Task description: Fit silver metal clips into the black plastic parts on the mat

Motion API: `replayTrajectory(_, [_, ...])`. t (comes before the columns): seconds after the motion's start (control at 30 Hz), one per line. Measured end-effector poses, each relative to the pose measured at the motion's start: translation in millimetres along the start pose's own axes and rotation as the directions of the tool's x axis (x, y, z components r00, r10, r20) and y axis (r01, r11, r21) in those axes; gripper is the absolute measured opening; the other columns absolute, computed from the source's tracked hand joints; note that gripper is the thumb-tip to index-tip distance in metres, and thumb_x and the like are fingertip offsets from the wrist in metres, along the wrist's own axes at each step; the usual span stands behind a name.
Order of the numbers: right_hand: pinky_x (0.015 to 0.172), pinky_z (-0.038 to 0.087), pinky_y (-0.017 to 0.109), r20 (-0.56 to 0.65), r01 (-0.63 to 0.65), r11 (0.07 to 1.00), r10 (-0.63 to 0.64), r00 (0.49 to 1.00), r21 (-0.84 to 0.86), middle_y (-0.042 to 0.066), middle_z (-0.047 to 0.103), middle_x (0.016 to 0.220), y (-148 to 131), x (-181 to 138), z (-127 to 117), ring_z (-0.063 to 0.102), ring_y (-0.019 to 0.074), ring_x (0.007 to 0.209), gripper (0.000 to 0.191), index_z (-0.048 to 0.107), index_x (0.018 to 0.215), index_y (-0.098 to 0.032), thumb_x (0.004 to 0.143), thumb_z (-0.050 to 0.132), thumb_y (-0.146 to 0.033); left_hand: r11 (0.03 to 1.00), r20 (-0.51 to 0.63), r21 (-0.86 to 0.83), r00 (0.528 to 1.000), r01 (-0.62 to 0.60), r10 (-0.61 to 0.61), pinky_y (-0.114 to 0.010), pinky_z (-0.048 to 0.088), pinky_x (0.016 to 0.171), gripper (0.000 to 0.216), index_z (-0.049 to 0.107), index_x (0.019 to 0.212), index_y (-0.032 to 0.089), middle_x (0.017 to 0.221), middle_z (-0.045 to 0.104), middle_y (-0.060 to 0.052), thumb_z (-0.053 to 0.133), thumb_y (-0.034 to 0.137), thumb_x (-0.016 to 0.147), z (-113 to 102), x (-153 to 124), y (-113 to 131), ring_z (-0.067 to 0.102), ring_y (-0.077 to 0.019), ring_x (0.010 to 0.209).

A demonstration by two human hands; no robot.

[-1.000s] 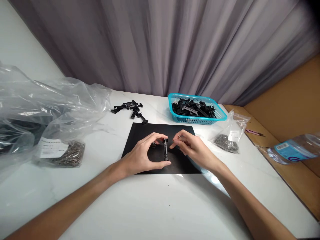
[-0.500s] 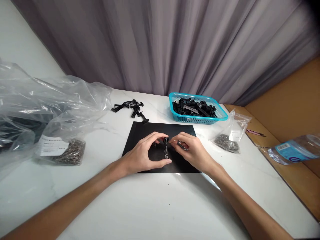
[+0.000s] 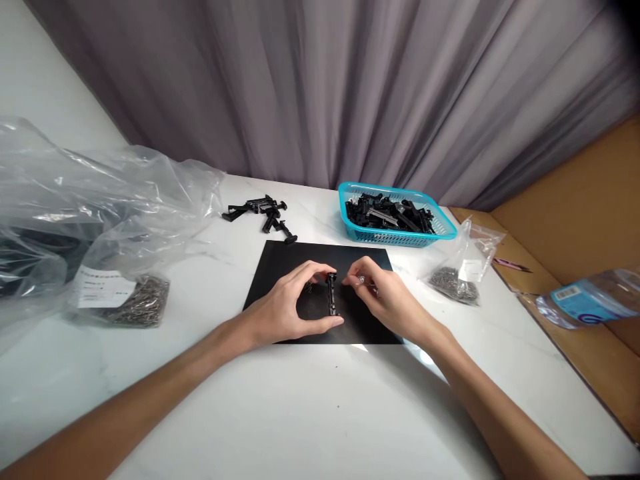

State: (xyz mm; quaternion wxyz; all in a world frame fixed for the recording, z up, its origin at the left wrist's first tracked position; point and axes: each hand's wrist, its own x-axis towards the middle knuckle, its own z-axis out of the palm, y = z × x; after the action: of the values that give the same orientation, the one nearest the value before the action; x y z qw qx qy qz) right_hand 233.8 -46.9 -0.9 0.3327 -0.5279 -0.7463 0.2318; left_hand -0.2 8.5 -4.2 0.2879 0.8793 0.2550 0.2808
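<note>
Between the thumb and fingers of my left hand a narrow black plastic part is gripped by its two ends. It is held lengthwise over a black mat. Just to its right, my right hand has its fingertips pinched together, a small gap away from the part. Some small shiny metal pieces show in the curl of its fingers; their exact kind is too small to tell. Behind my left fingers, a few small metal bits lie partly hidden on the mat.
A blue basket full of black parts stands at the back, with loose black parts to its left. Bags of small metal pieces lie left and right. Large clear plastic covers the far left; a bottle lies right.
My right hand has drawn slightly to the right, away from the black plastic part, and its fingers have curled a little more. My left hand keeps its hold on the part.
</note>
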Motion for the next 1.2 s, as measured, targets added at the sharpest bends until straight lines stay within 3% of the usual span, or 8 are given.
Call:
replayTrajectory(0.1, [0.07,0.047,0.03,-0.006,0.057,0.995,-0.058,0.998,-0.078,0.005,0.063,0.1,-2,2,-4,0.06,0.017,0.079,0.011,0.059,0.097,-0.023,0.1,0.049,-0.018,1.0,0.007,0.002,1.0,0.002,-0.002,-0.042,0.057,0.101,0.061,0.053,0.132,0.025,0.123,0.064,-0.007,0.081,0.047,0.082,1,0,-1,0.065,-0.0251,0.113])
replayTrajectory(0.23, [0.067,0.046,0.029,-0.017,0.037,0.997,-0.038,0.999,-0.061,0.003,0.059,0.092,-5,4,-6,0.056,0.0163,0.074,0.013,0.065,0.098,-0.022,0.098,0.053,-0.017,1.0,0.01,-0.002,1.0,0.006,-0.006,-0.042,0.057,0.101,0.062,0.053,0.132,0.025,0.122,0.064,-0.007,0.082,0.047,0.082,1,-1,-1,0.065,-0.0244,0.112])
replayTrajectory(0.5, [0.066,0.044,0.03,-0.02,-0.038,0.994,0.036,0.999,-0.106,0.002,0.069,0.092,0,4,-7,0.058,0.0164,0.072,0.011,0.067,0.099,-0.023,0.098,0.056,-0.021,1.0,0.015,0.007,1.0,0.015,-0.015,-0.042,0.057,0.101,0.062,0.054,0.133,0.025,0.123,0.064,-0.007,0.081,0.048,0.082,1,-2,0,0.065,-0.0253,0.112])
replayTrajectory(0.73, [0.067,0.044,0.03,0.008,-0.119,0.993,0.119,0.993,0.022,0.0,0.075,0.089,-3,3,-13,0.057,0.015,0.067,0.006,0.071,0.091,-0.024,0.094,0.068,-0.028,0.998,-0.04,0.014,0.998,-0.053,0.053,-0.041,0.058,0.101,0.063,0.055,0.129,0.023,0.121,0.064,-0.007,0.087,0.036,0.076,2,-1,0,0.065,-0.0245,0.112])
replayTrajectory(0.9, [0.062,0.041,0.028,-0.063,-0.069,0.997,0.071,0.995,0.033,0.002,0.068,0.092,-4,2,-11,0.053,0.0139,0.067,0.009,0.066,0.095,-0.022,0.098,0.061,-0.029,0.997,-0.068,0.018,0.995,-0.075,0.076,-0.04,0.057,0.102,0.062,0.056,0.128,0.022,0.119,0.065,-0.007,0.087,0.03,0.075,2,1,1,0.066,-0.0241,0.111])
replayTrajectory(1.03, [0.057,0.038,0.027,-0.074,-0.08,0.991,0.088,0.993,0.104,-0.001,0.059,0.078,-2,3,-7,0.047,0.013,0.061,0.011,0.06,0.095,-0.021,0.098,0.059,-0.032,0.997,-0.066,0.024,0.995,-0.075,0.077,-0.04,0.058,0.101,0.062,0.057,0.128,0.022,0.118,0.066,-0.007,0.087,0.033,0.075,3,1,2,0.066,-0.024,0.11])
replayTrajectory(1.2, [0.057,0.037,0.027,-0.094,-0.056,0.988,0.07,0.993,0.145,-0.003,0.058,0.073,-3,3,-5,0.047,0.0128,0.061,0.011,0.065,0.1,-0.021,0.097,0.063,-0.031,0.997,-0.078,0.016,0.994,-0.077,0.078,-0.038,0.058,0.1,0.062,0.058,0.126,0.021,0.116,0.066,-0.006,0.088,0.033,0.074,3,0,2,0.067,-0.0225,0.107])
